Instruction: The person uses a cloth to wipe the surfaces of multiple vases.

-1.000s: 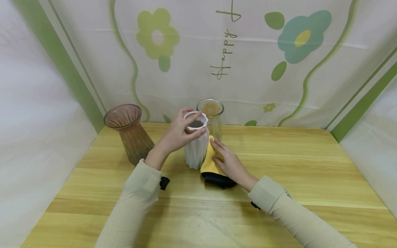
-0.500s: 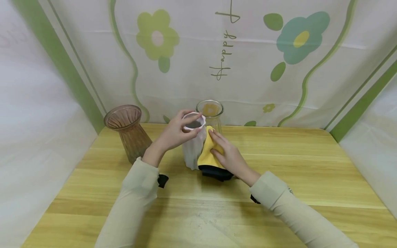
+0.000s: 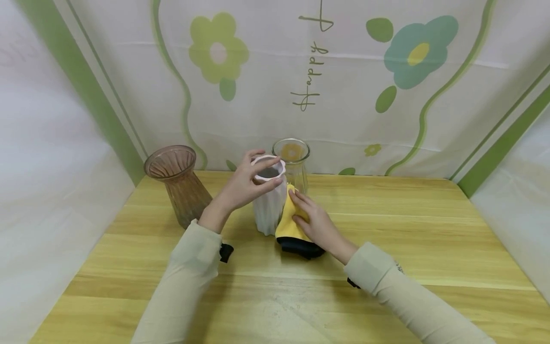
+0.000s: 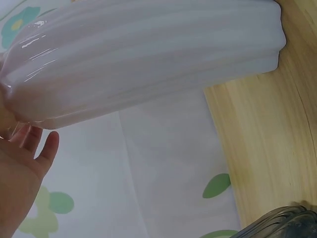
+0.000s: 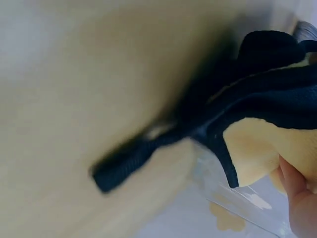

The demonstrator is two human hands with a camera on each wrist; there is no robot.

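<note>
I take the white fluted vase [image 3: 267, 210] as the centre of my clock, with twelve at the far edge of the wooden table [image 3: 429, 239] it stands on; it sits near the middle of my head view, its scalloped mouth facing up. From nine o'clock the person's left hand [image 3: 242, 186] reaches in and grips the rim, thumb on the near side and a finger stretched across the mouth, the digits spread only as far apart as the rim makes them. At four o'clock the right hand [image 3: 318, 222] pinches a yellow cloth [image 3: 290, 220] between thumb and fingers, its black-edged part hanging towards the tabletop. The cloth looks to lie against the vase's side, but my right wrist view is too blurred by near dark fabric to confirm the contact. At one o'clock, just behind, I see a clear glass vase [image 3: 301, 177] with a round lip. At nine, further out past the left hand, stands a ribbed vase [image 3: 185, 191], purplish at its flared top and amber below. Beyond twelve hangs a pale backdrop [image 3: 266, 114] printed with flowers.
</note>
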